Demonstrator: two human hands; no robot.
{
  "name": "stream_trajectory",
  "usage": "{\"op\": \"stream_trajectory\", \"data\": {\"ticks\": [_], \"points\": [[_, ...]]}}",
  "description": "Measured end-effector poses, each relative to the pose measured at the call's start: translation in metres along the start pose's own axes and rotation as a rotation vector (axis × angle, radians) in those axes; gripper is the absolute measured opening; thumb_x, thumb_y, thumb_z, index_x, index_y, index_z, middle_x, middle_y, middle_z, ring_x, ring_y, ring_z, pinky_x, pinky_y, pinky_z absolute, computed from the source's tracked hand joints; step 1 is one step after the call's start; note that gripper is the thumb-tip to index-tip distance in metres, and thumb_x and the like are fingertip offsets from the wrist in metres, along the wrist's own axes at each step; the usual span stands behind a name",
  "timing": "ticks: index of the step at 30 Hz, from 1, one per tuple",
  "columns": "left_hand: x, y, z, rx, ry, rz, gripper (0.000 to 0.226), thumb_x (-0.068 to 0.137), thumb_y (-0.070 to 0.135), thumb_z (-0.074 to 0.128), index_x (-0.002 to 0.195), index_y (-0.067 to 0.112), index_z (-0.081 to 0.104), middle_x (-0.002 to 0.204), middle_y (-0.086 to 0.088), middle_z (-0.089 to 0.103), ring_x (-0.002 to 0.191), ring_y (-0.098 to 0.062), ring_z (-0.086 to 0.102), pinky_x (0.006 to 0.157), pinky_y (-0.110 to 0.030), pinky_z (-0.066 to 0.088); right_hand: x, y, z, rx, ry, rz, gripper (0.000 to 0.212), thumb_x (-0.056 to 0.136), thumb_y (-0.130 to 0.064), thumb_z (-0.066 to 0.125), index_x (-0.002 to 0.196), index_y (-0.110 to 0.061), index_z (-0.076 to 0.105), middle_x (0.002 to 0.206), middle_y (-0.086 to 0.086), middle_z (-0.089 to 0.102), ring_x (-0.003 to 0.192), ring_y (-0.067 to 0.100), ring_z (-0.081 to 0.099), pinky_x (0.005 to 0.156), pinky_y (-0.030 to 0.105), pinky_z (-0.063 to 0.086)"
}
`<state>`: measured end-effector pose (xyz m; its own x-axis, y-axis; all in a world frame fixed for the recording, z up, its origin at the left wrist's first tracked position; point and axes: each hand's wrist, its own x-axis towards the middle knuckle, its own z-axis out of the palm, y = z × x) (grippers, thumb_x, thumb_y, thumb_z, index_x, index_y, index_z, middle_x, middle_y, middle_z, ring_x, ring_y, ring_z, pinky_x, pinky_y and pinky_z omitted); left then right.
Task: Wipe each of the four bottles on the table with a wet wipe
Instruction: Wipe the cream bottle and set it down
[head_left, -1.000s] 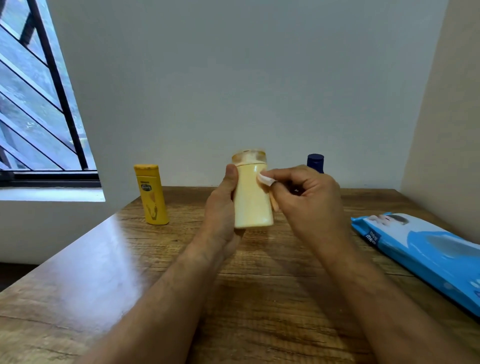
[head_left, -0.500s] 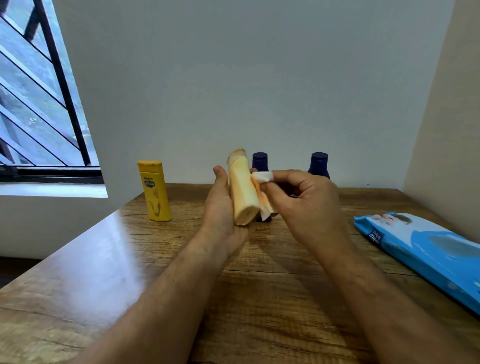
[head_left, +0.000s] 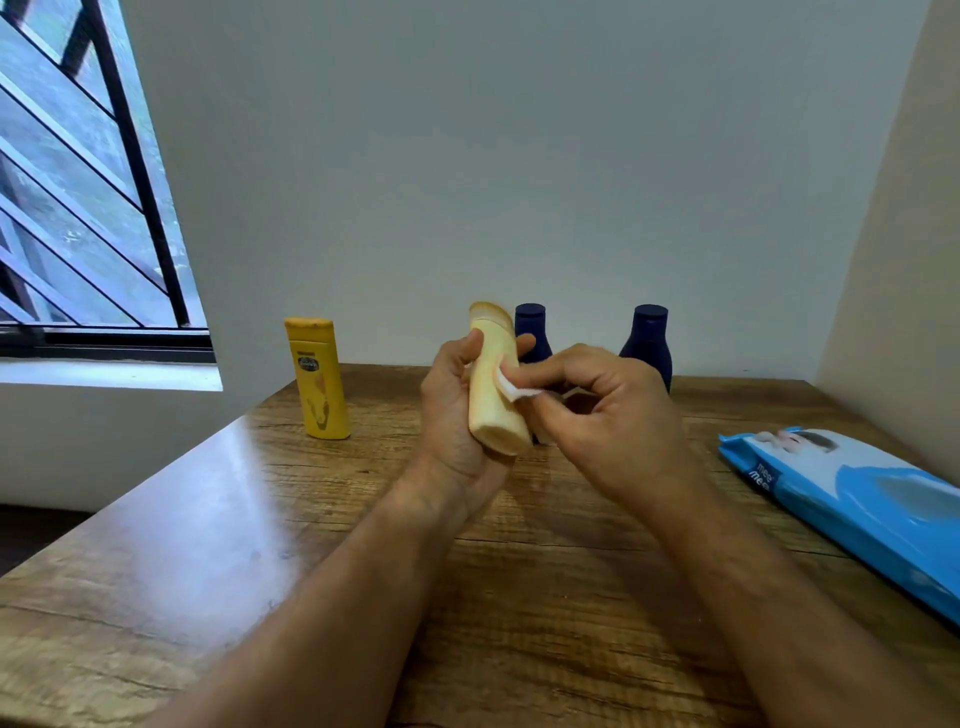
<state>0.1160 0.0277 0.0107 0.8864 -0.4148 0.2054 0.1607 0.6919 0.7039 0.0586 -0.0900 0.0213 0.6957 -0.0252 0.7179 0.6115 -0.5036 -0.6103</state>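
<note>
Both forearms reach in from the bottom of the frame over the wooden tabletop (head_left: 218, 545). At the right edge a blue wipe pack (head_left: 852, 499) lies flat on the wood. In the centre the left hand (head_left: 457, 410) has its grip wrapped round the cream bottle (head_left: 493, 384), thumb on the near side, fingertips showing past the far side; the bottle is lifted off the tabletop, its base tipped toward the camera and its cap pointing up and away. The right hand (head_left: 597, 410) pinches the white wet wipe (head_left: 511, 384) in a narrow grip and presses it on the bottle's side. Behind, left of centre, the yellow bottle (head_left: 318, 379) stands upright. At the back by the wall stand two dark blue bottles: the left one (head_left: 532, 332) partly hidden behind the cream bottle and fingers, the right one (head_left: 648, 343) half covered by the right hand. A barred window (head_left: 78, 182) fills the upper left.

Since a second ago the cream bottle has turned from upright, broad face on, to tilted and edge on.
</note>
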Motion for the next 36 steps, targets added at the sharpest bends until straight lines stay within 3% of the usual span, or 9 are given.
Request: {"op": "stream_trajectory", "data": {"ticks": [3, 5, 10, 14, 17, 22, 26, 33, 36], "points": [[0.002, 0.004, -0.002, -0.044, 0.025, 0.018, 0.063, 0.082, 0.044, 0.059, 0.124, -0.003, 0.062, 0.099, -0.016, 0.062, 0.086, -0.023, 0.065, 0.079, -0.038, 0.06, -0.001, 0.002, 0.0, -0.047, -0.02, -0.037, 0.018, 0.085, -0.008, 0.073, 0.094, -0.022, 0.079, 0.09, -0.011, 0.07, 0.085, 0.004, 0.065, 0.069, 0.012, 0.05], [0.001, 0.004, -0.002, -0.002, 0.017, 0.005, 0.062, 0.087, 0.042, 0.055, 0.128, -0.003, 0.06, 0.101, -0.016, 0.065, 0.092, -0.026, 0.066, 0.086, -0.041, 0.056, 0.0, 0.004, 0.001, -0.109, 0.044, -0.051, 0.02, 0.086, -0.009, 0.071, 0.098, -0.025, 0.078, 0.094, -0.01, 0.069, 0.087, 0.003, 0.063, 0.07, 0.01, 0.049], [-0.004, -0.005, 0.003, 0.144, 0.045, -0.022, 0.04, 0.099, 0.035, 0.044, 0.112, 0.005, 0.068, 0.093, -0.013, 0.073, 0.086, -0.025, 0.068, 0.077, -0.039, 0.053, 0.003, 0.006, -0.006, -0.222, 0.247, 0.018, 0.021, 0.09, -0.016, 0.067, 0.108, -0.025, 0.075, 0.099, -0.007, 0.066, 0.085, -0.002, 0.059, 0.07, 0.002, 0.044], [-0.002, -0.005, 0.002, 0.106, 0.13, -0.008, 0.049, 0.101, 0.035, 0.039, 0.127, -0.001, 0.06, 0.101, -0.018, 0.068, 0.09, -0.027, 0.067, 0.08, -0.039, 0.055, 0.001, 0.004, -0.008, -0.236, 0.037, 0.011, 0.022, 0.085, -0.011, 0.07, 0.092, -0.029, 0.078, 0.095, -0.012, 0.063, 0.085, -0.001, 0.057, 0.067, 0.004, 0.043], [-0.001, -0.002, 0.001, 0.08, 0.186, 0.018, 0.049, 0.102, 0.035, 0.037, 0.127, -0.001, 0.058, 0.097, -0.016, 0.066, 0.086, -0.025, 0.066, 0.075, -0.036, 0.055, 0.0, 0.002, -0.007, -0.257, -0.064, -0.064, 0.023, 0.083, -0.008, 0.07, 0.09, -0.028, 0.079, 0.092, -0.013, 0.062, 0.086, 0.001, 0.058, 0.067, 0.006, 0.045], [-0.007, -0.007, 0.002, 0.276, 0.167, 0.05, 0.042, 0.103, 0.035, 0.037, 0.112, 0.004, 0.065, 0.084, -0.009, 0.071, 0.076, -0.02, 0.069, 0.065, -0.032, 0.055, 0.001, 0.003, -0.006, -0.265, 0.062, -0.048, 0.019, 0.09, -0.017, 0.065, 0.102, -0.028, 0.076, 0.094, -0.01, 0.062, 0.084, -0.003, 0.056, 0.071, 0.003, 0.042], [-0.013, -0.013, 0.009, 0.356, 0.13, 0.087, 0.038, 0.104, 0.03, 0.038, 0.101, 0.008, 0.068, 0.077, -0.007, 0.073, 0.074, -0.02, 0.068, 0.069, -0.036, 0.052, 0.002, 0.005, -0.007, -0.25, 0.226, -0.013, 0.017, 0.09, -0.021, 0.067, 0.104, -0.029, 0.074, 0.098, -0.008, 0.065, 0.085, -0.003, 0.058, 0.072, 0.001, 0.042], [-0.008, -0.005, 0.006, 0.224, 0.253, 0.153, 0.039, 0.105, 0.028, 0.037, 0.091, 0.006, 0.066, 0.067, -0.005, 0.072, 0.071, -0.018, 0.067, 0.071, -0.034, 0.051, -0.001, 0.0, -0.007, -0.245, -0.07, -0.065, 0.022, 0.08, -0.007, 0.07, 0.085, -0.027, 0.078, 0.087, -0.016, 0.06, 0.083, -0.001, 0.057, 0.065, 0.004, 0.042], [-0.008, -0.005, 0.005, 0.282, 0.237, 0.133, 0.039, 0.104, 0.03, 0.037, 0.097, 0.007, 0.067, 0.072, -0.005, 0.073, 0.074, -0.019, 0.068, 0.071, -0.035, 0.052, 0.0, 0.001, -0.006, -0.283, -0.037, -0.044, 0.021, 0.085, -0.012, 0.068, 0.092, -0.029, 0.077, 0.091, -0.014, 0.06, 0.084, -0.002, 0.056, 0.068, 0.003, 0.041]]}}
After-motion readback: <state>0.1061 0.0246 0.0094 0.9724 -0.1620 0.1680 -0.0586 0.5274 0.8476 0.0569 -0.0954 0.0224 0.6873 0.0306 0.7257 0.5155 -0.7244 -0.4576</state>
